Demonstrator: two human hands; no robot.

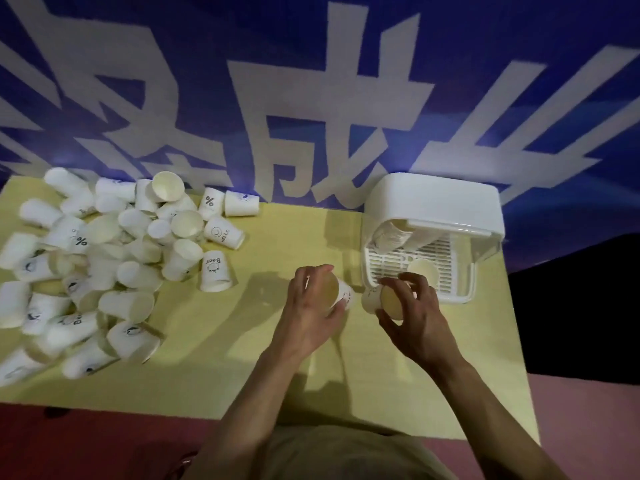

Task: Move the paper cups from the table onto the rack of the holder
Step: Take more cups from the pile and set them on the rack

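Yellow table (214, 341) fills mid-frame; blue banner (311, 81) behind. Cup pile (104, 265) at left, holder (433, 233) upper right. Left hand (311, 306) grasps a cup (341, 294); right hand (415, 313) grasps another cup (379, 299) beside the rack (391, 268).

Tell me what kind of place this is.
Probably a staged work or recording setup, not a home: a yellow table pushed against a big blue banner with white characters, a heap of paper cups, and a white holder being loaded.
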